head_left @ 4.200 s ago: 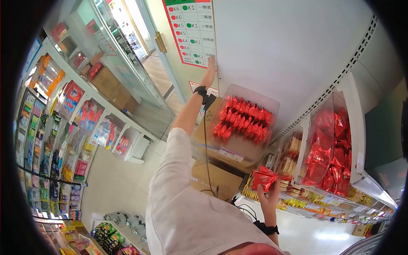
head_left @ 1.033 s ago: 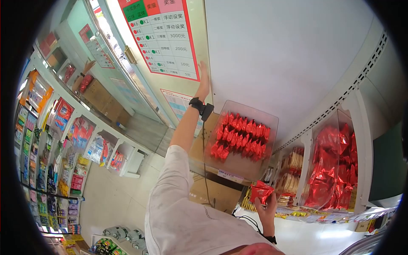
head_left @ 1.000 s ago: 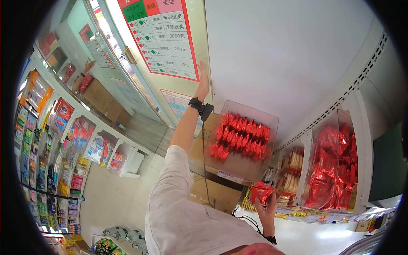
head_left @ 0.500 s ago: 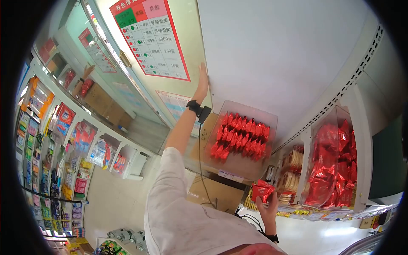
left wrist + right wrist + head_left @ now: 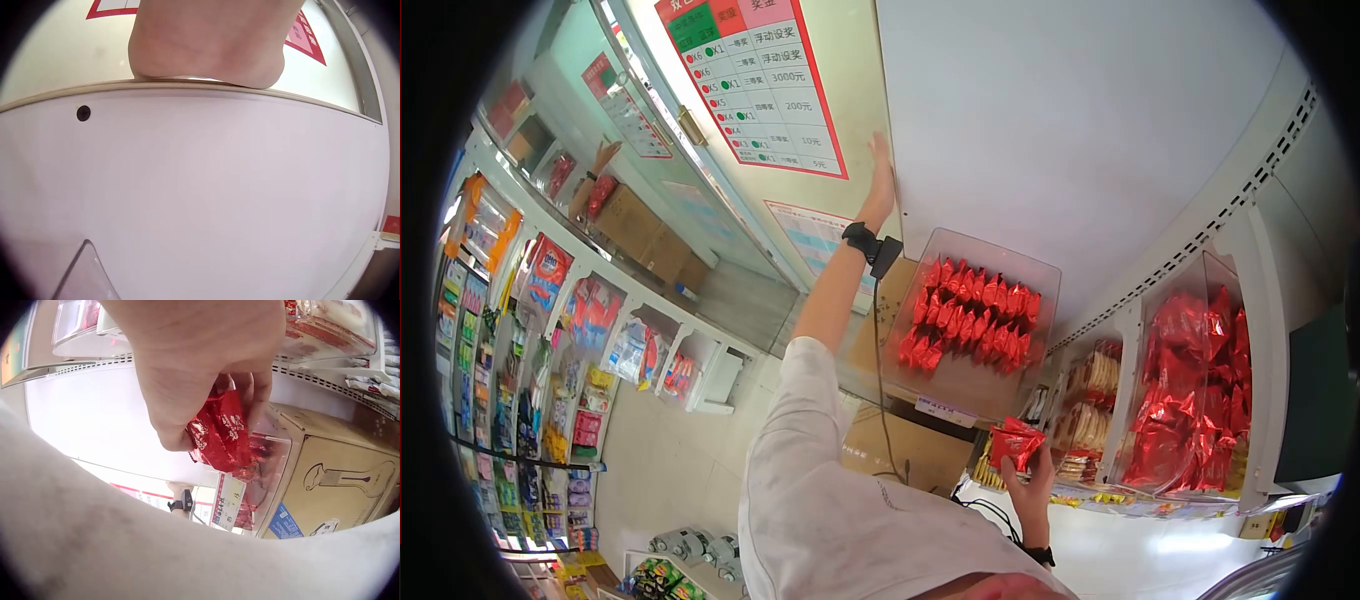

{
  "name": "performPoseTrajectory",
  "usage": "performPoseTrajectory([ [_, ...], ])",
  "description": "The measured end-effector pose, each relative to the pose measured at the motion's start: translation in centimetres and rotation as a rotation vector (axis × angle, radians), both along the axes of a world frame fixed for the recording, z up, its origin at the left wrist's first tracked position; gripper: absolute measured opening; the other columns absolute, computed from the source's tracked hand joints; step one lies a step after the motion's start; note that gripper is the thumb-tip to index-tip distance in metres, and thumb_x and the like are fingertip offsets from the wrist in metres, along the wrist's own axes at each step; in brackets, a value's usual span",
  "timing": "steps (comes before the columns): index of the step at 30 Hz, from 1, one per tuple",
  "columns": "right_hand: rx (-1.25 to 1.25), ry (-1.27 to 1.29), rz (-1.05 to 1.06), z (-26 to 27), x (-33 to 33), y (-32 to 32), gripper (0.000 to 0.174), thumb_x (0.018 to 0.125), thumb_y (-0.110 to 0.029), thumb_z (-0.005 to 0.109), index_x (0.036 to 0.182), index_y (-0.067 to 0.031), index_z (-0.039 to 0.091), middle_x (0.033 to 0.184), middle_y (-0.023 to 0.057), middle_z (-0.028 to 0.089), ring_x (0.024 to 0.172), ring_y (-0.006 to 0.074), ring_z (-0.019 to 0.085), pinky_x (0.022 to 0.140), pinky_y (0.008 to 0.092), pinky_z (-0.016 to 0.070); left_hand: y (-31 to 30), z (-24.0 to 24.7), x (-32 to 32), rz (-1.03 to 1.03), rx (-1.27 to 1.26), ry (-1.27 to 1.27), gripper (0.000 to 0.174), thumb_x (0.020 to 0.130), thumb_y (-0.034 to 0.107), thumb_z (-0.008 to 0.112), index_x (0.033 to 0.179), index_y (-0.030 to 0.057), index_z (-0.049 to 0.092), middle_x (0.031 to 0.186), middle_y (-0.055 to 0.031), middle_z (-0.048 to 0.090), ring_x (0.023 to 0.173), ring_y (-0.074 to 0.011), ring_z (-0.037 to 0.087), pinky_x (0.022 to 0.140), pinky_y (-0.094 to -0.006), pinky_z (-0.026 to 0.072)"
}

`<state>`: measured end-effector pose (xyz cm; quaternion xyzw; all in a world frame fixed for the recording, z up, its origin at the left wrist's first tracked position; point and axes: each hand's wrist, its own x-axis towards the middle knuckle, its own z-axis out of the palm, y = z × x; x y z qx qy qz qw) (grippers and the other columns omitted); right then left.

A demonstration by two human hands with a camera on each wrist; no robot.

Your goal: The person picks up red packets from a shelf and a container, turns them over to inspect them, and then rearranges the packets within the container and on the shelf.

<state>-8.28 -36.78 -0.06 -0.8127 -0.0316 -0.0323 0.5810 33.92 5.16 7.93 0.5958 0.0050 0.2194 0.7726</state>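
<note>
My left arm reaches up in the head view, the left hand (image 5: pixel 880 185) raised with fingers extended along the edge of a white panel (image 5: pixel 1080 120). In the left wrist view the heel of this hand lies right at the panel's top edge. Lower right in the head view, my right hand (image 5: pixel 1030 490) grips shiny red snack packets (image 5: pixel 1015 442) between thumb and fingers. The right wrist view shows the crinkled red wrapper with pale lettering, partly hidden by the hand. Between the hands sits a clear bin (image 5: pixel 970 384) holding rows of similar red packets (image 5: pixel 970 315).
A larger clear bin of red packets (image 5: pixel 1180 390) stands on the right shelf, beside wrapped pale snacks (image 5: pixel 1090 400). Cardboard boxes (image 5: pixel 900 450) lie under the middle bin. A prize poster (image 5: pixel 760 90) hangs beyond the left hand. Stocked shelves (image 5: pixel 520 360) line the left. A cable hangs from the left wrist.
Compared with the oldest frame, the head view has shifted, bringing more of the poster in, and the left hand now appears apart from the poster's corner. The right hand keeps holding the red packets.
</note>
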Motion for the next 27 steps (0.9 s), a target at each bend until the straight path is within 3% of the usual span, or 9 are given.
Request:
performPoseTrajectory([
  [2,-0.013,0.011,0.001,0.2,0.0,0.1,0.064,0.082,-0.017,0.083,0.133,0.0063,0.051,0.108,0.0171,0.068,0.093,0.0241,0.068,0.083,0.0356,0.0543,-0.4,0.8,-0.5,0.008,0.03,-0.017,0.092,0.103,0.072,0.022,0.16,-0.0002,0.023,0.16,-0.0132,0.034,0.146,-0.024,0.033,0.122,-0.0376,0.0241],
  [6,-0.013,0.0,-0.015,0.1,-0.2,0.1,0.062,0.083,-0.017,0.083,0.131,0.0062,0.052,0.107,0.0166,0.068,0.094,0.0234,0.068,0.084,0.0352,0.0537,3.4,-3.7,3.7,-0.025,0.073,-0.018,0.098,0.103,0.073,0.021,0.162,-0.0023,0.005,0.169,-0.0143,0.009,0.155,-0.0239,0.013,0.126,-0.0377,0.0107],
  [10,0.037,0.052,0.003,0.8,0.0,-0.2,0.062,0.083,-0.017,0.083,0.131,0.0068,0.052,0.108,0.0165,0.068,0.095,0.0231,0.068,0.085,0.0353,0.0537,4.1,-3.4,2.5,-0.013,0.123,-0.021,0.113,0.095,0.083,0.026,0.158,0.0013,-0.02,0.168,-0.0169,-0.024,0.156,-0.0272,-0.02,0.127,-0.0435,-0.0042],
  [13,0.042,0.066,0.002,0.6,0.0,-0.5,0.065,0.083,-0.016,0.084,0.133,0.007,0.05,0.109,0.0169,0.068,0.095,0.0233,0.068,0.085,0.0355,0.054,3.9,-2.0,0.9,-0.008,0.22,0.011,0.113,0.095,0.083,0.025,0.158,0.0028,-0.022,0.168,-0.017,-0.023,0.157,-0.0279,-0.018,0.127,-0.045,-0.0041],
  [16,0.029,0.025,-0.011,-0.5,-0.1,-0.7,0.068,0.082,-0.016,0.084,0.135,0.007,0.048,0.109,0.0172,0.068,0.095,0.0233,0.068,0.085,0.0356,0.0544,2.9,-0.3,-0.7,0.019,0.159,0.062,0.113,0.095,0.084,0.023,0.157,0.0021,-0.024,0.168,-0.017,-0.023,0.157,-0.0289,-0.017,0.126,-0.0459,-0.0039],
  [22,0.027,0.025,-0.006,0.3,0.1,-0.2,0.063,0.084,-0.013,0.082,0.134,0.0072,0.049,0.111,0.0166,0.068,0.098,0.0218,0.068,0.087,0.0349,0.0543,3.9,-1.0,-0.3,0.034,0.243,0.092,0.112,0.096,0.083,0.02,0.156,0.0007,-0.026,0.169,-0.0178,-0.021,0.157,-0.0301,-0.017,0.126,-0.0466,-0.0047],
  [27,0.0,0.092,0.075,2.3,0.3,-0.1,0.058,0.086,-0.008,0.078,0.136,0.0063,0.051,0.118,0.0141,0.067,0.105,0.0198,0.067,0.094,0.0334,0.0529,5.4,-3.3,-0.4,-0.044,0.282,0.006,0.092,0.105,0.063,0.029,0.16,0.0022,-0.012,0.171,-0.014,-0.01,0.158,-0.0267,-0.006,0.127,-0.0408,-0.0012],
])
